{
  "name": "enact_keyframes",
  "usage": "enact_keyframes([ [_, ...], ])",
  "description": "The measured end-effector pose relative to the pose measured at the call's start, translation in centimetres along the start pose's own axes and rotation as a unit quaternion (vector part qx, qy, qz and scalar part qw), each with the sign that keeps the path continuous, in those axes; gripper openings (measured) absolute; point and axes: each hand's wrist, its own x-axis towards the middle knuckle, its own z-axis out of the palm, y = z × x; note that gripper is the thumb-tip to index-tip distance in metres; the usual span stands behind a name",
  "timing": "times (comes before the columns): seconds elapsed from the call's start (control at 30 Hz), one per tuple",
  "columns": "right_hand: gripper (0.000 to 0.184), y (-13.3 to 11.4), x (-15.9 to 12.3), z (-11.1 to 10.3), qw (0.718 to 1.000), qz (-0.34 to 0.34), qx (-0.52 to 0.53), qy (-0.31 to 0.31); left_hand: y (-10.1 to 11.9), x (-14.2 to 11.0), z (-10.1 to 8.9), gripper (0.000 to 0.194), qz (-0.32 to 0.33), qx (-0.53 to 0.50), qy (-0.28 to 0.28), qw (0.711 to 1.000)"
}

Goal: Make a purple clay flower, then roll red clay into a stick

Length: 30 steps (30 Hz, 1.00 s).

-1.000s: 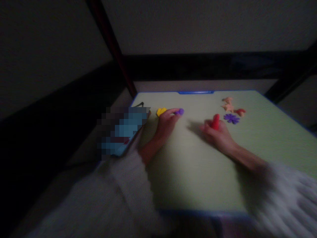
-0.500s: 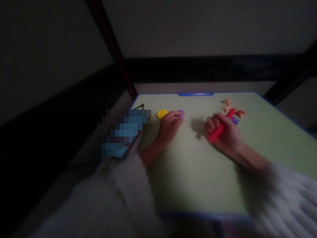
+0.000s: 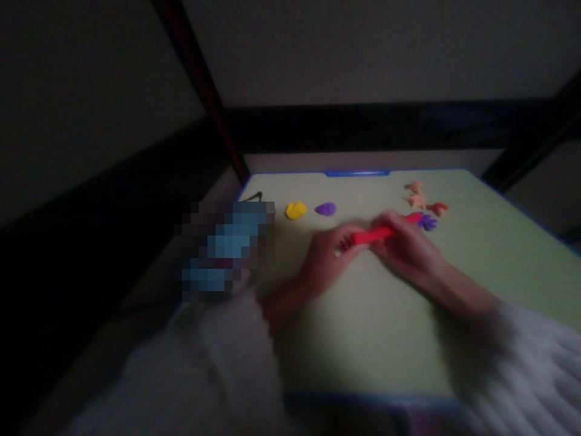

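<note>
A red stick (image 3: 376, 235), which looks like modelling clay, is held nearly level above the table. My right hand (image 3: 411, 251) wraps round its middle, and the right end pokes out past the fingers. At the stick's left end, my left hand (image 3: 329, 257) pinches it between thumb and fingers. Beyond my left hand lie a yellow lump (image 3: 296, 211) and a purple lump (image 3: 325, 209). A purple piece with finger-like prongs (image 3: 427, 222) lies just past the stick's right end.
Peach-coloured pieces (image 3: 415, 200) and a red-and-peach piece (image 3: 439, 209) lie at the back right. The pale green table (image 3: 363, 339) has a blue rim. A pixelated blue shape (image 3: 231, 242) sits by its left edge. A wall stands behind.
My left hand has left the purple lump and come right and nearer to grip the red stick's left end. My right hand has turned, bringing the stick from steeply slanted to nearly level.
</note>
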Motion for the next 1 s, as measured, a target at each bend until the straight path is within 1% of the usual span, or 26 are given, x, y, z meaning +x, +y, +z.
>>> enact_keyframes([
  [0.1,0.020,-1.2,0.4,-1.8,0.999,0.001,-0.034,0.009,-0.3,0.4,-0.5,0.012,0.003,0.029,0.008,1.000],
  [0.17,0.020,-2.1,0.6,-3.1,0.997,0.013,-0.077,0.000,-0.6,0.5,-0.6,0.010,0.008,0.058,0.001,0.998],
  [0.23,0.020,-2.9,0.7,-4.1,0.979,0.011,-0.203,-0.035,-0.9,0.6,-0.7,0.009,0.010,0.079,-0.032,0.996],
  [0.27,0.021,-3.3,0.7,-4.4,0.960,0.006,-0.273,-0.062,-1.0,0.6,-0.6,0.011,0.008,0.084,-0.049,0.995],
  [0.3,0.021,-3.6,0.7,-4.6,0.934,-0.003,-0.347,-0.089,-1.2,0.6,-0.6,0.015,0.004,0.087,-0.059,0.994],
  [0.33,0.022,-3.9,0.6,-4.6,0.900,-0.023,-0.422,-0.106,-1.4,0.6,-0.6,0.020,-0.002,0.086,-0.056,0.995],
  [0.4,0.026,-4.2,0.2,-4.0,0.823,-0.078,-0.552,-0.110,-1.7,0.8,-0.8,0.023,-0.020,0.078,-0.011,0.997],
  [0.43,0.027,-4.2,-0.2,-3.5,0.781,-0.115,-0.606,-0.100,-1.8,1.0,-0.9,0.018,-0.030,0.072,0.021,0.997],
  [0.47,0.029,-4.1,-0.5,-2.9,0.759,-0.137,-0.629,-0.096,-1.9,1.1,-1.1,0.014,-0.042,0.063,0.051,0.996],
  [0.5,0.031,-3.9,-1.0,-2.2,0.752,-0.143,-0.634,-0.114,-2.0,1.2,-1.3,0.017,-0.054,0.053,0.079,0.994],
  [0.57,0.044,-3.1,-1.9,-1.0,0.711,-0.156,-0.657,-0.198,-2.0,1.4,-1.7,0.023,-0.075,0.029,0.122,0.989],
  [0.63,0.063,-2.2,-2.7,-0.3,0.664,-0.165,-0.684,-0.252,-2.0,1.4,-1.9,0.021,-0.084,0.008,0.149,0.985],
  [0.7,0.078,-1.7,-3.6,0.0,0.617,-0.172,-0.718,-0.273,-2.1,1.3,-1.9,0.019,-0.083,-0.006,0.162,0.983],
  [0.73,0.081,-1.6,-4.0,0.0,0.599,-0.168,-0.730,-0.282,-2.1,1.3,-1.8,0.017,-0.083,-0.009,0.165,0.983],
  [0.77,0.081,-1.7,-4.4,0.0,0.588,-0.161,-0.737,-0.292,-2.1,1.3,-1.8,0.016,-0.084,-0.011,0.169,0.982],
  [0.8,0.080,-1.8,-4.7,-0.1,0.582,-0.154,-0.740,-0.301,-2.1,1.3,-1.8,0.016,-0.085,-0.012,0.169,0.982],
  [0.87,0.078,-1.7,-4.8,0.0,0.577,-0.149,-0.742,-0.306,-2.0,1.3,-1.7,0.016,-0.090,-0.013,0.163,0.982],
  [0.93,0.080,-1.1,-4.2,0.1,0.574,-0.167,-0.753,-0.274,-1.9,1.4,-1.8,0.016,-0.092,-0.014,0.159,0.983],
  [1.0,0.082,0.0,-3.1,0.3,0.564,-0.186,-0.773,-0.224,-1.8,1.6,-1.8,0.017,-0.092,-0.016,0.154,0.984],
])
